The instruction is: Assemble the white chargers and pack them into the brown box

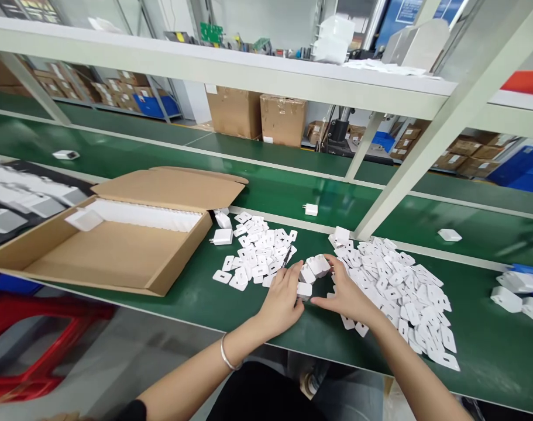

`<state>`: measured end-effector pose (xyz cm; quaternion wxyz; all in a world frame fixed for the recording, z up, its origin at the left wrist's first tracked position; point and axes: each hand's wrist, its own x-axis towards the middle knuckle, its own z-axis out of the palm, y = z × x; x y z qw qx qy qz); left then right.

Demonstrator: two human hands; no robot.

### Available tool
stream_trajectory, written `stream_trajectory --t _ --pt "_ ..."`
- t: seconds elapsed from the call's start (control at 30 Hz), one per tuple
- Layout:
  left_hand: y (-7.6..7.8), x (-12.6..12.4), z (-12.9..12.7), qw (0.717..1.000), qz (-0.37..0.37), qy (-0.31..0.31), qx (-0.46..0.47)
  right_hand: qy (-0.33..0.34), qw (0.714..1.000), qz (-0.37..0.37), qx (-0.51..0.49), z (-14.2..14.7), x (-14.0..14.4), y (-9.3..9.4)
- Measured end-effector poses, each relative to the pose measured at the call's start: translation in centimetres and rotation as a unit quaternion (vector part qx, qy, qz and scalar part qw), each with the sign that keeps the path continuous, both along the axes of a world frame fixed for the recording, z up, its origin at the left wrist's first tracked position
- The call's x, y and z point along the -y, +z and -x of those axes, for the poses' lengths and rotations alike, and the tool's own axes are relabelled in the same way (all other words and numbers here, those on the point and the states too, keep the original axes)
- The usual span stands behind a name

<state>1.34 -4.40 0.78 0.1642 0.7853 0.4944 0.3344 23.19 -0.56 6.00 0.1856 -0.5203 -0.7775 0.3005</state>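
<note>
A small cluster of white plug chargers (317, 265) sits on the green bench between my two hands. My left hand (280, 299) curls against the cluster's left side, with a lower charger (304, 290) by its thumb. On the other side my right hand (346, 292) has thumb and forefinger spread apart, the forefinger at the far right edge of the cluster. Flat white pieces with slots (260, 251) lie loose beyond my left hand. A larger heap of the same slotted pieces (393, 286) spreads to the right of my right hand. Another charger (223, 236) lies near the box.
An open cardboard box (178, 266) with white lining stands at the left. Single chargers lie on the green belt (275, 202) behind. A slanted metal post (424, 146) and a shelf beam (231, 70) cross above. More white chargers (507, 299) are at far right.
</note>
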Motion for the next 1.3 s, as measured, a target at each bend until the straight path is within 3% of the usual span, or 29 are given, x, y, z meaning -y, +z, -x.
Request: stream_trajectory --t 0.07,0.17,0.33,0.5,0.6,0.67,0.77,0.87,0.93,1.0,1.1,1.2,1.3 --pt "0.0 0.3 0.3 0.999 -0.009 0.039 -0.026 0.024 0.999 0.023 0.026 -0.7 -1.3 1.3" --pt "0.0 0.9 0.5 0.995 0.040 0.080 -0.043 0.062 0.994 0.023 0.082 -0.9 -3.9 2.9" --pt "-0.2 1.8 -0.9 0.995 0.076 0.059 0.039 0.176 0.973 0.029 0.143 0.8 -6.9 4.2" --pt "-0.8 1.0 -2.5 0.991 0.075 0.086 0.073 0.207 0.959 0.038 0.189 1.6 -6.6 4.2" --pt "-0.9 -0.1 -2.3 0.993 0.069 0.061 0.068 0.193 0.956 0.026 0.218 1.5 -5.6 4.0" --pt "-0.4 -0.7 -1.6 0.994 0.072 0.041 0.071 0.187 0.957 0.011 0.222 1.4 -4.9 4.1" --pt "1.4 -1.2 0.3 0.995 0.052 0.011 0.083 0.176 0.963 -0.019 0.201 1.7 -3.7 4.5" --pt "4.4 -1.3 3.9 0.998 0.000 -0.019 0.059 0.149 0.971 -0.072 0.172 3.6 -3.5 5.4" --pt "6.9 -1.4 7.4 0.999 -0.030 -0.002 0.030 0.150 0.971 -0.115 0.144 6.6 -4.0 6.7" --pt "9.5 -1.2 11.9 0.997 -0.054 0.052 0.009 0.160 0.969 -0.158 0.105 11.3 -4.3 8.3" --pt "12.7 -0.6 20.2 0.987 -0.084 0.138 0.000 0.157 0.965 -0.205 0.033 20.7 -4.5 10.3" --pt "13.4 -0.5 28.7 0.980 -0.062 0.187 -0.028 0.161 0.968 -0.186 0.039 30.5 -4.8 10.1" --pt "11.7 -1.2 35.4 0.972 0.017 0.227 -0.050 0.171 0.972 -0.143 0.076 38.2 -5.5 8.0"
